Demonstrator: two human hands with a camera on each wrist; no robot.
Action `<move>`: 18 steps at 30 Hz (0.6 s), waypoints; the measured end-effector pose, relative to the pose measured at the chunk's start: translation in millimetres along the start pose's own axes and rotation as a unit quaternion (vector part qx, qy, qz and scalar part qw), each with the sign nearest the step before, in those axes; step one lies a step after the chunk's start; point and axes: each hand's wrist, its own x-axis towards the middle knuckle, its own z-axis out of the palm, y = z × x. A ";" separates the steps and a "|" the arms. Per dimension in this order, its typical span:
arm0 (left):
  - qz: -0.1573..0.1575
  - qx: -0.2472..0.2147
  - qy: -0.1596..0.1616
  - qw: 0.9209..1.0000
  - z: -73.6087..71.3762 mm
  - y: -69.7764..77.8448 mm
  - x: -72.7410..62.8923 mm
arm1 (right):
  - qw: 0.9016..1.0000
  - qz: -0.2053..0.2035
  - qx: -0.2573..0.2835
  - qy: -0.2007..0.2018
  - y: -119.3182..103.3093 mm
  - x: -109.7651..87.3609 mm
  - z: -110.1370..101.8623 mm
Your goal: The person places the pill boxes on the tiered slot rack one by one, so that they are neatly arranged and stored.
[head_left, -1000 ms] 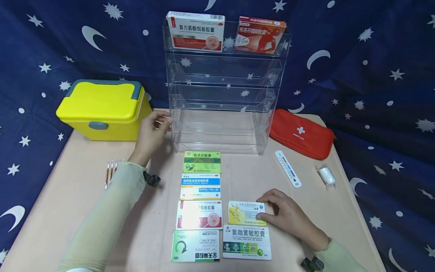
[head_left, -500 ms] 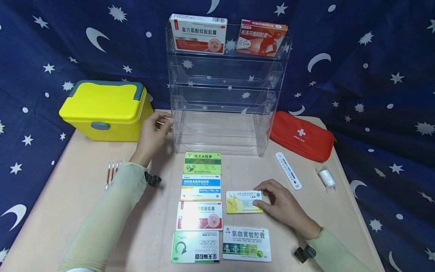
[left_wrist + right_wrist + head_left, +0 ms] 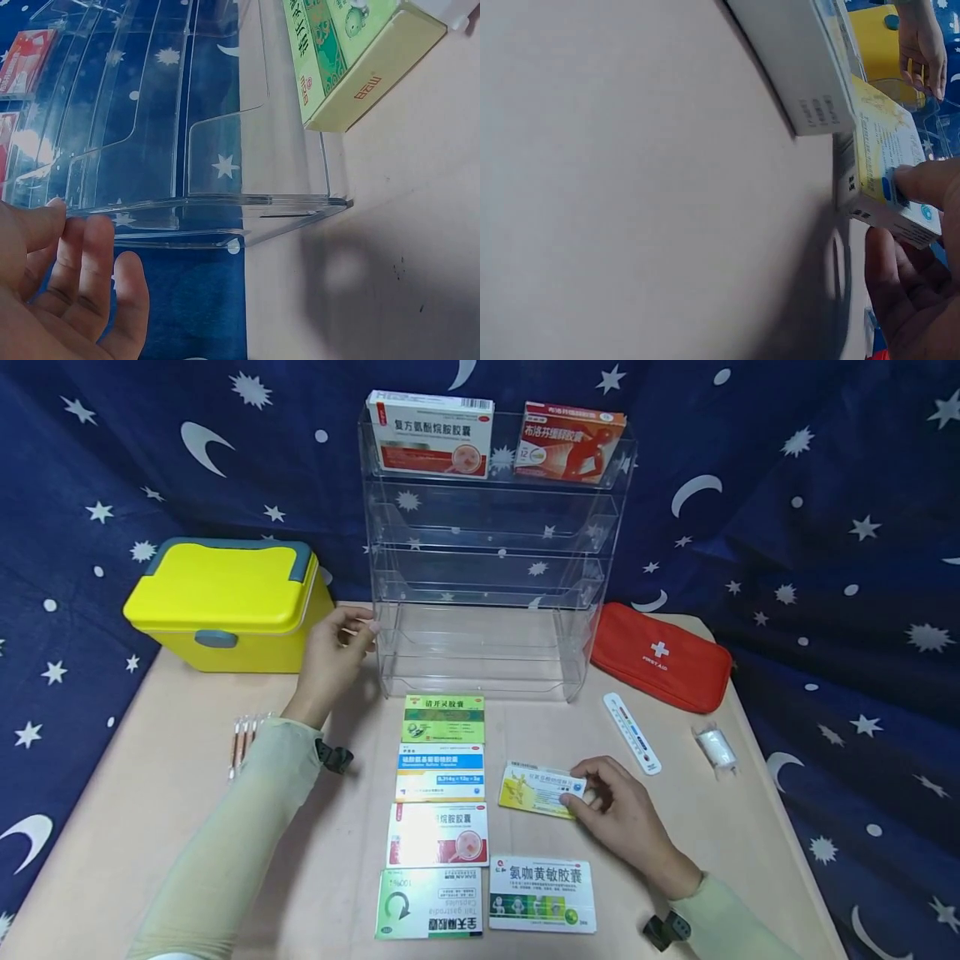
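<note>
Visibly pinched, yellow box by right hand, clear rack by left hand, "FIRST AID" on red pouch shown by head view only

I can see the left arm stretched well forward from the person's side, the left hand at its end with bent fingers and the thumb close to the index fingertip. The right arm reaches in shorter (little beyond the wrist shows from here), and the right hand, angled inward, pinches between thumb and curved fingers.
</note>
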 end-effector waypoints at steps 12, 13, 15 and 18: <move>-0.003 -0.002 -0.002 1.000 -0.9 -1.3 1.0 | 0.993 -0.116 0.023 -0.027 4.5 -7.9 -5.0; -0.003 -0.003 -0.003 1.000 -0.8 -1.5 1.1 | 0.991 -0.124 0.032 -0.022 4.4 -3.4 -7.1; -0.002 -0.004 -0.005 1.000 -0.5 -1.8 1.3 | 0.988 -0.145 0.045 -0.008 2.9 9.6 -12.4; -0.003 -0.004 -0.007 1.000 -0.2 -1.7 1.5 | 0.980 -0.188 0.056 0.024 -3.7 39.5 -21.0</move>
